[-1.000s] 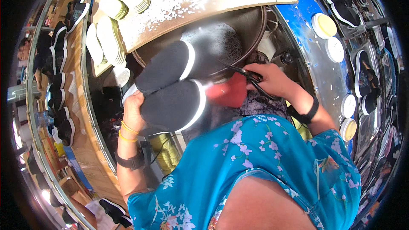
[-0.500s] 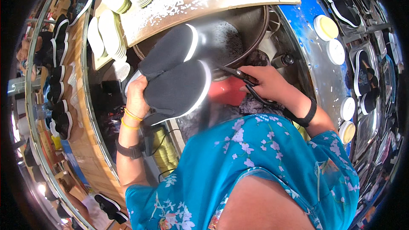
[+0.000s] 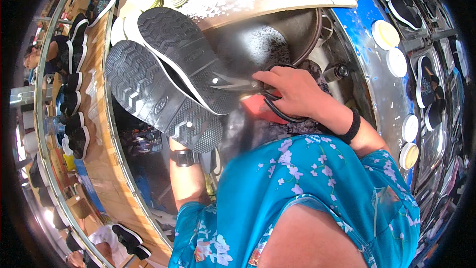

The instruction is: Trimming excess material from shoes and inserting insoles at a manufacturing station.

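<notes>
A pair of black shoes with white edges is held up in front of me, its patterned black soles turned toward me: one shoe (image 3: 174,44) lies farther back, the other (image 3: 148,94) nearer and to the left. Behind the near shoe's heel, my left hand (image 3: 177,145) grips the pair; most of its fingers are hidden. My right hand (image 3: 292,89) is closed round the black handles of a pair of scissors (image 3: 255,86). The blades are spread and point left, at the heel of the farther shoe. A small white bit lies on each sole.
A dark round basin (image 3: 302,44) stands beyond the scissors. Behind it, a pale board (image 3: 267,14) carries stacks of insoles and scattered white bits. Black shoes (image 3: 77,141) line a wooden shelf (image 3: 101,168) at left. Round tubs (image 3: 396,62) stand on the metal surface at right.
The shoes have turned from their black uppers to their soles and shifted left. My left hand has gone behind them. The scissors have moved left over the sole, their blades now spread.
</notes>
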The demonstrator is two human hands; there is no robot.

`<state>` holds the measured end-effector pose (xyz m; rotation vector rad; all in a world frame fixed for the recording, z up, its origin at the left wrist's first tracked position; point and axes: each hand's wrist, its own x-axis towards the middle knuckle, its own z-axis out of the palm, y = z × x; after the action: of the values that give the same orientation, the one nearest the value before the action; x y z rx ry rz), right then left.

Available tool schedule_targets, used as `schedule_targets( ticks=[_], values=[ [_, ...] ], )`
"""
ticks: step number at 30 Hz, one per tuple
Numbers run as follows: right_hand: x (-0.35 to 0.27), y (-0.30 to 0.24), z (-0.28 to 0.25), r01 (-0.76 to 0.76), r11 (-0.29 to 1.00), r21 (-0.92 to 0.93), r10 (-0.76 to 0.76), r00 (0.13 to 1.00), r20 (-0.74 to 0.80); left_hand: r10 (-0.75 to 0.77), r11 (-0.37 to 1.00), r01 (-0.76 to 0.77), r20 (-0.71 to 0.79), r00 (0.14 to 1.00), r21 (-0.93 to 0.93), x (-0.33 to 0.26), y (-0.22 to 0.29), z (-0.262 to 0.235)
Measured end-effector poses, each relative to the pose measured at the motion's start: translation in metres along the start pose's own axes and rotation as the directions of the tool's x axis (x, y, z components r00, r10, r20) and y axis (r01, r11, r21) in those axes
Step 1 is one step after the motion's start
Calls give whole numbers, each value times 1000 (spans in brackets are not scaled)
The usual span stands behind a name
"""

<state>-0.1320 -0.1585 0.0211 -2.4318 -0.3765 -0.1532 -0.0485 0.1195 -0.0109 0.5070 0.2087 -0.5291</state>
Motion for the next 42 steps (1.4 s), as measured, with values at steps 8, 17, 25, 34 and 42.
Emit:
schedule_targets(
  ticks=[8,17,25,34,42],
  values=[
    [-15,6,18,-28,998,-58,35,992,122,29,999,-30,-21,999,-41,2,-20,6],
    [-15,-11,-7,29,999,13,-31,991,130,30,998,-33,-45,999,-56,12,-38,17],
    [-2,-21,-2,89,996,-20,-82,971,224,112,992,-115,-54,992,-44,12,-38,18],
    [31,-30,17,-353,816,458,170,904,393,552,-391,-92,314,772,916,-114,90,4],
    [61,-59,43,-190,969,157,99,883,459,973,-215,893,5,232,396,-325,271,-84]
  ],
)
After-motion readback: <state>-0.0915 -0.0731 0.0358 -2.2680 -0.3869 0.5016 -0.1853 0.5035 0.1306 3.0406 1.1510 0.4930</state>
